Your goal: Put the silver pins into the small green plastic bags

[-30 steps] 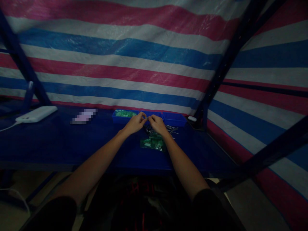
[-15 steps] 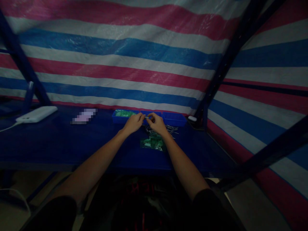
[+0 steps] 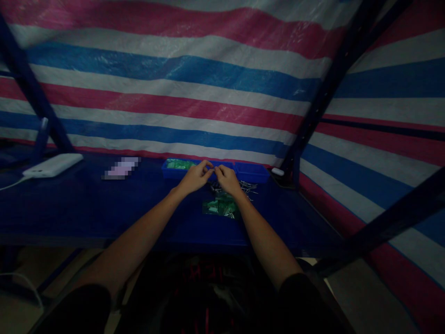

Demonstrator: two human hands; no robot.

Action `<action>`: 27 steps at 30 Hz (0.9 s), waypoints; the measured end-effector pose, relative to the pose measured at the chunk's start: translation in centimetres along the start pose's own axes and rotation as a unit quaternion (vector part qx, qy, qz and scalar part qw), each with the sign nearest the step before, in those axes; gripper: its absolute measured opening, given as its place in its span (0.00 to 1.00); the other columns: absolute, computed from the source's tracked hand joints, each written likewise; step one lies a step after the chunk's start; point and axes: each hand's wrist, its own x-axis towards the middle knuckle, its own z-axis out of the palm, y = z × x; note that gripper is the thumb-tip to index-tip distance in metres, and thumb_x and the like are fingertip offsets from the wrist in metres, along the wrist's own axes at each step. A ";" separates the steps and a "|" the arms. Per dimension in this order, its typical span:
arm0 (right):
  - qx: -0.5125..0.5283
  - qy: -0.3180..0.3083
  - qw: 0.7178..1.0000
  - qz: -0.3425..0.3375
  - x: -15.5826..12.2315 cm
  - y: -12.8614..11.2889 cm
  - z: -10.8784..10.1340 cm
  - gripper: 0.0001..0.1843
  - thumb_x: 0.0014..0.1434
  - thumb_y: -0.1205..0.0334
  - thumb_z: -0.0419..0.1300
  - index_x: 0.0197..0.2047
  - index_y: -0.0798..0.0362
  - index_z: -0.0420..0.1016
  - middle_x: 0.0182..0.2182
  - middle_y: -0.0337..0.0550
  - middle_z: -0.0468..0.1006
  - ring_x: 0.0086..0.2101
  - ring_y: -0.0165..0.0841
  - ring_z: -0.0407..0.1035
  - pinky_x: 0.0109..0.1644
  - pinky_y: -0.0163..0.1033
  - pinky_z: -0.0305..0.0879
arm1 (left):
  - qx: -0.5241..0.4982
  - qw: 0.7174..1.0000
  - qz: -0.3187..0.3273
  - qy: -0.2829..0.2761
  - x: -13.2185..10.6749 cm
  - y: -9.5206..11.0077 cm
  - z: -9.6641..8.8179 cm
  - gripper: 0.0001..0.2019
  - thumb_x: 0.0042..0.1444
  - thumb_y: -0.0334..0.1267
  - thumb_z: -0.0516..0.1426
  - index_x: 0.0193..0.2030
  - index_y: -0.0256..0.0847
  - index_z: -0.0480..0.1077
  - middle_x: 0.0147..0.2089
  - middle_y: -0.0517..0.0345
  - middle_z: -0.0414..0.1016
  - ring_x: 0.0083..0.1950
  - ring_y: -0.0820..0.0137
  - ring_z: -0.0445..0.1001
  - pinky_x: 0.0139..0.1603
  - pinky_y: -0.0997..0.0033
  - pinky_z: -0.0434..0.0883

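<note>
Left hand (image 3: 195, 179), right hand (image 3: 227, 180): fingers pinched, tips close; cannot tell what's gripped. They partly block blue tray (image 3: 252, 172), far edge of worktop (image 3: 104, 208). Right forearm (image 3: 259, 229) overlaps green packet (image 3: 219, 207), thin metal pieces (image 3: 248, 187).

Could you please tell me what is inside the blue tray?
Shiny green material lies leftmost in the blue tray. The left hand and right hand partly cover its middle, hiding any contents behind them.

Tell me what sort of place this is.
Probably a makeshift workstation: striped plastic sheeting hangs behind a blue table, which holds a blue compartment tray and a loose pile of thin, pale pieces.
</note>
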 end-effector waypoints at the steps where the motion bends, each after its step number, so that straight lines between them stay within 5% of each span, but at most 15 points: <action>1: 0.003 0.000 1.000 0.006 0.0 0.0 0.0 0.16 0.59 0.58 0.46 0.23 0.53 0.64 0.19 0.35 0.65 0.23 0.28 0.60 0.29 0.32 0.50 | -0.003 1.000 0.006 0.000 0.0 0.0 0.1 0.11 0.54 0.39 0.50 0.42 0.38 0.64 0.25 0.62 0.66 0.24 0.74 0.66 0.27 0.75 0.61; 6: 0.026 0.006 1.000 0.008 0.0 0.1 0.1 0.16 0.59 0.56 0.46 0.23 0.53 0.63 0.19 0.34 0.64 0.23 0.27 0.59 0.28 0.33 0.50 | 0.002 1.000 0.012 0.008 0.0 -0.2 0.2 0.09 0.54 0.37 0.51 0.41 0.37 0.63 0.25 0.62 0.66 0.24 0.74 0.66 0.27 0.75 0.61; 13: 0.078 0.011 0.997 -0.022 -0.3 -0.1 0.0 0.13 0.53 0.57 0.53 0.42 0.51 0.64 0.18 0.30 0.60 0.21 0.27 0.58 0.26 0.32 0.52 | 0.044 0.999 0.006 0.016 0.0 0.0 -0.1 0.12 0.59 0.41 0.45 0.31 0.39 0.64 0.24 0.59 0.68 0.26 0.72 0.66 0.28 0.73 0.59; 18: 0.061 -0.004 0.997 -0.045 -0.3 -0.2 0.0 0.09 0.54 0.59 0.52 0.38 0.52 0.65 0.18 0.31 0.60 0.21 0.27 0.58 0.26 0.32 0.52 | 0.076 0.997 0.002 0.007 0.0 0.2 -0.3 0.17 0.60 0.42 0.42 0.25 0.39 0.63 0.22 0.59 0.65 0.25 0.71 0.65 0.27 0.72 0.58; 27: 0.021 0.020 1.000 -0.005 -0.1 0.2 0.2 0.12 0.58 0.56 0.47 0.31 0.53 0.65 0.21 0.35 0.66 0.23 0.28 0.60 0.28 0.32 0.52 | 0.006 1.000 -0.005 0.020 -0.1 0.1 0.0 0.10 0.56 0.40 0.50 0.42 0.38 0.63 0.25 0.61 0.67 0.24 0.74 0.65 0.26 0.75 0.60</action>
